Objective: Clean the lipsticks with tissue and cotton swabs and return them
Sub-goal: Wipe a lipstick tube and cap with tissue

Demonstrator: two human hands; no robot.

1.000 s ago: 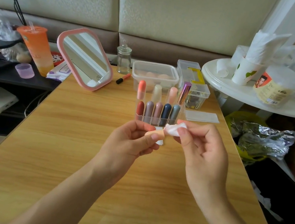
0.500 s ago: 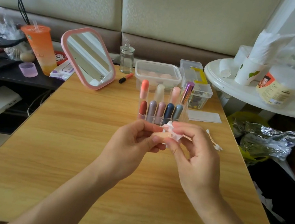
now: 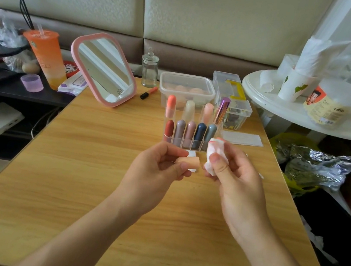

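Left hand (image 3: 153,170): fingers curled, pinching the peach lipstick (image 3: 188,163).
Peach lipstick: smooth matte cylinder, long axis level, open end facing right, above the wooden table (image 3: 72,186).
Right hand (image 3: 235,179): pinching crumpled, pink-stained tissue (image 3: 212,153) just beside it.

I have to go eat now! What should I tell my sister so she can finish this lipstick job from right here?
Left hand pinches a peach lipstick piece. Right hand grips a crumpled tissue with pink smears, held just apart from it.
Nine lipsticks stand in the clear organizer behind the hands.
Done: some wiping, judging by the smears.
Left: finish the peach one and put it back. Which others are clean cannot be told.
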